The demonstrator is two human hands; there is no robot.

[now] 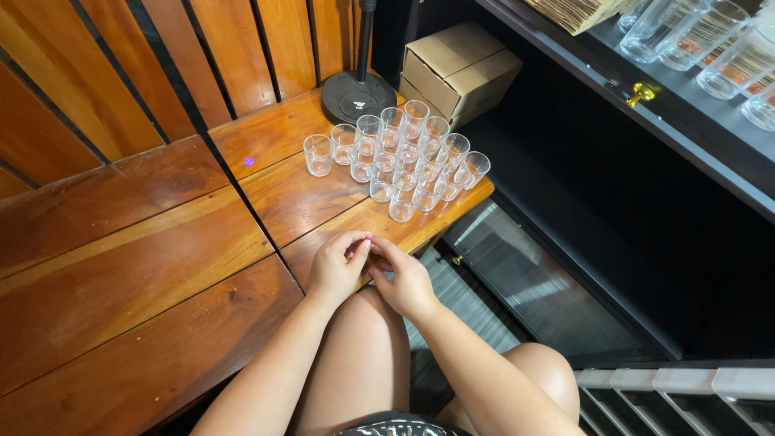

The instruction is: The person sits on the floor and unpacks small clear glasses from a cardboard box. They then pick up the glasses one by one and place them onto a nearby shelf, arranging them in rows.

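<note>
My left hand (337, 265) and my right hand (405, 278) rest together at the near edge of a wooden table (307, 206), their fingertips touching. I see nothing held in either hand. Beyond them stands a tight cluster of several small clear glasses (401, 157), all upright. One glass (317, 155) stands at the cluster's left end. My knees show below the table edge.
A black round stand base (355, 97) with a pole sits at the table's far end. Cardboard boxes (460, 69) lie behind it. A dark shelf at the upper right carries larger clear glasses (710, 36). A wider wooden surface (121, 258) extends to the left.
</note>
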